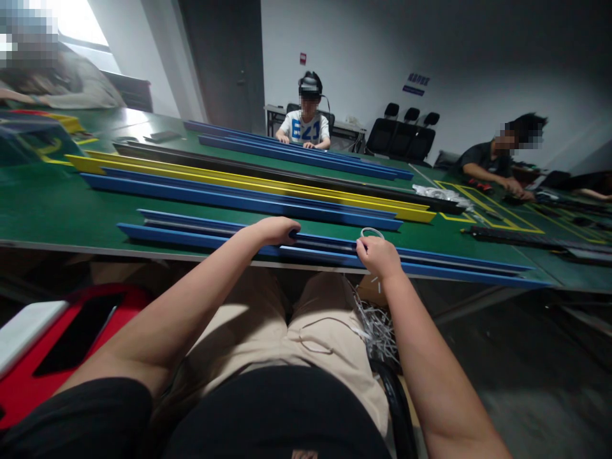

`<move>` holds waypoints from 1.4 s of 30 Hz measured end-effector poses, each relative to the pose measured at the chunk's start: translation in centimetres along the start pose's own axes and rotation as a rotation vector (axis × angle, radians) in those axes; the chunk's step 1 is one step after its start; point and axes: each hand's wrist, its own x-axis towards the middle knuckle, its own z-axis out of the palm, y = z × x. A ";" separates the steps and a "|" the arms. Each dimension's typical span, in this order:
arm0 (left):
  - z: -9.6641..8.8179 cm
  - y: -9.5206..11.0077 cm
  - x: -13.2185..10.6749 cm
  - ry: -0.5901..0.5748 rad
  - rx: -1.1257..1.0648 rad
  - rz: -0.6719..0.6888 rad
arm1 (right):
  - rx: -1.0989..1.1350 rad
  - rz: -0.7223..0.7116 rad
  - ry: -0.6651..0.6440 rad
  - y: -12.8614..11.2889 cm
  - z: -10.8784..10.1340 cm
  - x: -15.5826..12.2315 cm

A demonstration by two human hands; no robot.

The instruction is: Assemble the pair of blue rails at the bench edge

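Note:
A long blue U-shaped channel lies along the near edge of the table, a pale line running down its inside. My left hand is closed over the channel near its middle, the fingertips partly hidden behind it. To the right, my right hand is closed in a pinch at the same channel. From its fingers a thin white strip rises in a small loop. Whether the strip continues inside the channel, I cannot tell.
Beyond lie another blue channel, a yellow channel, a black one and further blue channels. Clear plastic bags rest at right. Cut white strips fill a box below. Three people sit around the green table.

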 end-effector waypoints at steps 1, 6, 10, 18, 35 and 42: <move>-0.1 -0.1 -0.1 -0.008 -0.005 0.001 | 0.001 -0.003 0.000 0.1 0.1 0.1; -0.6 -2.0 -1.0 -0.007 -0.009 0.046 | 0.003 0.009 0.008 2.8 0.5 0.1; -0.4 -3.8 -1.3 -0.008 0.006 0.060 | 0.019 0.035 -0.011 7.6 0.5 -0.6; -0.5 -5.9 -1.9 -0.020 -0.020 0.012 | 0.102 0.051 -0.074 12.1 0.4 -0.9; -0.4 -6.1 -2.3 0.002 -0.085 0.021 | 0.016 0.108 0.181 -6.0 1.8 0.9; -1.1 -7.7 -3.9 -0.051 -0.099 -0.040 | -0.003 0.092 0.227 -1.6 1.9 -0.1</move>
